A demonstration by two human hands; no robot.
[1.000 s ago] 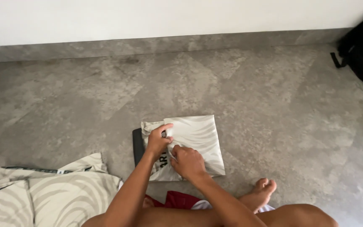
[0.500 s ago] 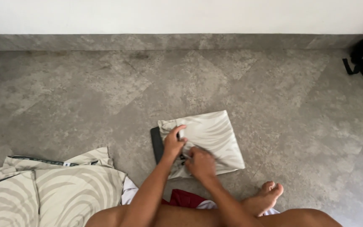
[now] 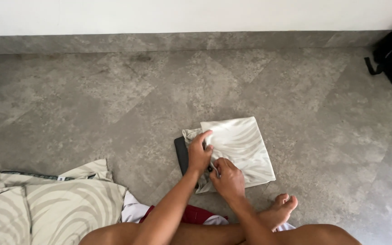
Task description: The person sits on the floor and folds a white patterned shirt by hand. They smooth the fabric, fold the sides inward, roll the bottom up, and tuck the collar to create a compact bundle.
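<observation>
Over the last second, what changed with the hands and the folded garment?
Little changed. The left hand and right hand stay pressed on the near left corner of the folded striped garment, fingers shifting slightly; nothing is picked up or let go. The dark waistband and the unfolded garment lie as before.

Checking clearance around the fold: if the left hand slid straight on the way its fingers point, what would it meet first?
The left hand points up and right across the folded cloth. It would cross more of that cloth first, then bare floor toward the wall; depth is hard to judge.
</observation>
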